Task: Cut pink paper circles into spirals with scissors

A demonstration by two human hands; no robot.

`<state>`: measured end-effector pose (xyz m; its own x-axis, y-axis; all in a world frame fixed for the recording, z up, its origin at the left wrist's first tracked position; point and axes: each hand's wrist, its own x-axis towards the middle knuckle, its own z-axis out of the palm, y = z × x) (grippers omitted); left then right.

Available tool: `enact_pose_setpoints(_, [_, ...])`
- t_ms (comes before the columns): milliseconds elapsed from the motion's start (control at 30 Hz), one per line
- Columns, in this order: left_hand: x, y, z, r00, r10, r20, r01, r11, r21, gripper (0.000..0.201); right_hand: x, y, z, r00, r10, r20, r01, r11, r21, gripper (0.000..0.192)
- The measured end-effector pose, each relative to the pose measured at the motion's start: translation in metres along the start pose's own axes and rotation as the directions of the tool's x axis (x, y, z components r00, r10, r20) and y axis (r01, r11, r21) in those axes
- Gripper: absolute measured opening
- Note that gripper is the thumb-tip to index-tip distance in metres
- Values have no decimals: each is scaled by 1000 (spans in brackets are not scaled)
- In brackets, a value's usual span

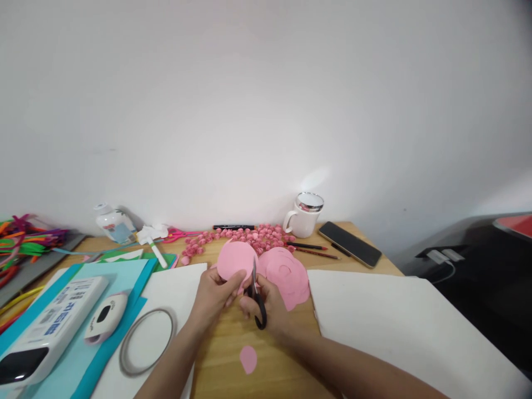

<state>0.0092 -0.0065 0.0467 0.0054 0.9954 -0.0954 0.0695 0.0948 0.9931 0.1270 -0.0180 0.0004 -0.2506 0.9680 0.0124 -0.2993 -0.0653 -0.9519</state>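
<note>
Between the thumb and fingers of my left hand (pixel 218 289) is a round pink paper disc (pixel 236 259), held up above the table. My right hand (pixel 269 302) grips black-handled scissors (pixel 260 310), fingers in the loops. Their blades point upward along the disc's right edge; whether they bite into the paper I cannot tell. Just right of the scissors lies a pile of pink paper circles (pixel 286 274), some with curved cuts. A small petal-shaped pink piece (pixel 248 359) rests on the wood below my hands. Behind the disc are many small rolled pink paper roses (pixel 266 237).
A lidded white mug (pixel 305 215), a phone (pixel 350 244) and pencils (pixel 316 252) lie at the back right. White sheets (pixel 399 327) flank the wooden table (pixel 224 366). Leftward are a tape roll (pixel 147 341), blue paper (pixel 112 277), a glue bottle (pixel 115 223) and pipe cleaners (pixel 35 238).
</note>
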Motion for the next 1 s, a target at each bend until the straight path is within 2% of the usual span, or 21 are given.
enact_pose_setpoints(167, [1,0,-3,999,-34,4,34,999,35,41,1,-7,-2,999,-35,-14,34,999,-20,32])
enact_pose_setpoints(333, [1,1,-3,1000,-23,14,23,999,34,44,0,-7,-2,999,-52,-4,52,999,-1,28])
enact_pose_setpoints(500, [2,3,-4,1000,-16,23,16,999,34,42,1,1,-2,999,-38,-17,38,999,14,21])
enact_pose_setpoints(867, [3,1,-8,1000,2,17,-3,999,37,40,0,6,-3,1000,-4,-7,5,995,99,22])
enact_pose_setpoints(1000, [3,0,-9,999,21,29,-20,999,-27,37,1,10,-4,1000,18,8,-19,990,141,25])
